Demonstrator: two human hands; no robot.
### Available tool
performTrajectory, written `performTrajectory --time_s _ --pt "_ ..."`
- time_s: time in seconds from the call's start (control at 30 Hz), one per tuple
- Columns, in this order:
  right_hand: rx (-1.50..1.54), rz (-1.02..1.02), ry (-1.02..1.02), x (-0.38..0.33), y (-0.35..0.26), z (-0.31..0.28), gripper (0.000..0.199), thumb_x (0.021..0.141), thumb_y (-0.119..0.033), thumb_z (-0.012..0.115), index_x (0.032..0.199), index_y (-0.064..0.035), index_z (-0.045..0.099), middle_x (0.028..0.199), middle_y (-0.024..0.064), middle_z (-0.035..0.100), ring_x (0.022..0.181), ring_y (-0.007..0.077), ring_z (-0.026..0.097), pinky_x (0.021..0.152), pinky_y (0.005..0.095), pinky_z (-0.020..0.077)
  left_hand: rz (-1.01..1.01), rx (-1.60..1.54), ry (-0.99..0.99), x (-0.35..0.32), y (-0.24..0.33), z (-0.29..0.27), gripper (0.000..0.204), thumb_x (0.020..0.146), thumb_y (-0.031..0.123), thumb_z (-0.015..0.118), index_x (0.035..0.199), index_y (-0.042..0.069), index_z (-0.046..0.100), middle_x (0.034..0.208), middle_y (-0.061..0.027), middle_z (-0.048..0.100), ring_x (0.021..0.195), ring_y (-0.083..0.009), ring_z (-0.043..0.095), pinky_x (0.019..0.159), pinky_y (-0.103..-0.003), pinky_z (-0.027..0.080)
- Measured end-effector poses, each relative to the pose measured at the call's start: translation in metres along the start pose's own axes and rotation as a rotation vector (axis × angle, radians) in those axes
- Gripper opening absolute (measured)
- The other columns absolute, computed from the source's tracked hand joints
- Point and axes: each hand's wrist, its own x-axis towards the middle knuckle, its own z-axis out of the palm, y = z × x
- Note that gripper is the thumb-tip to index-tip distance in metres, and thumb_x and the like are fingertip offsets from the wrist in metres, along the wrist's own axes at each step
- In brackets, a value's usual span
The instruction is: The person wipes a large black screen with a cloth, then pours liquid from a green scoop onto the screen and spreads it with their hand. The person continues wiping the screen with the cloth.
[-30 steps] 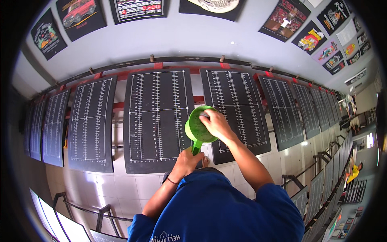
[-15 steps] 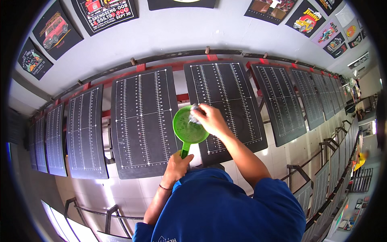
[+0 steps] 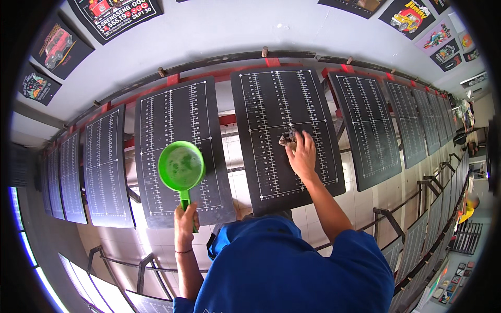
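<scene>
On the left, our left hand [image 3: 186,223] is wrapped around the handle of a green scoop [image 3: 181,167], holding its round bowl level over the near part of the left black board [image 3: 177,130]. The bowl looks to carry a wet, mottled film inside, though we cannot tell what the liquid or paste is. We judge that the scoop should stay flat and close by, so nothing spills onto the white scale marks of that board and the right hand has a short way back to it.

Moving right, our right hand [image 3: 302,154] is closed on a small dark rag [image 3: 287,137] and presses it against the middle of the next black board [image 3: 284,125], near where its white lines cross. To do this wiping well, we would keep the fingers flat behind the rag, work in even overlapping strokes along the board's length, and carry the pressure out to the edges rather than staying in the centre. The board slopes on a red rail frame [image 3: 271,62], so we would press gently and not lean on it.

Farther right, more black boards [image 3: 368,125] run on in a row toward the far end of the room, and printed shirts [image 3: 409,15] hang on the wall beyond the rail.
</scene>
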Motion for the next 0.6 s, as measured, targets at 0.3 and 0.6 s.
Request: performTrajectory --time_s 0.3,0.6 --pt "0.089 -0.196 -0.117 -0.032 -0.019 0.02 0.045 0.098 -0.018 0.052 0.134 0.0087 0.049 0.143 0.0287 0.044 0.131 0.0477 0.044 0.111 0.054 0.0347 -0.013 -0.2 0.04 0.008 -0.028 -0.009 0.029 0.095 0.027 0.061 0.076 0.012 0.045 0.052 0.0013 0.043 0.037 -0.0097 0.041 0.034 -0.025 0.035" --pt "-0.148 -0.159 0.028 0.114 0.029 0.053 0.047 0.099 -0.022 0.05 0.132 0.0114 0.047 0.141 0.0315 0.044 0.134 0.0476 0.039 0.113 0.0539 0.0318 0.157 -0.035 0.417 -0.004 -0.112 -0.065 0.046 0.103 0.047 0.043 0.09 0.007 0.061 0.067 -0.0016 0.055 0.059 -0.0103 0.054 0.055 -0.025 0.044"
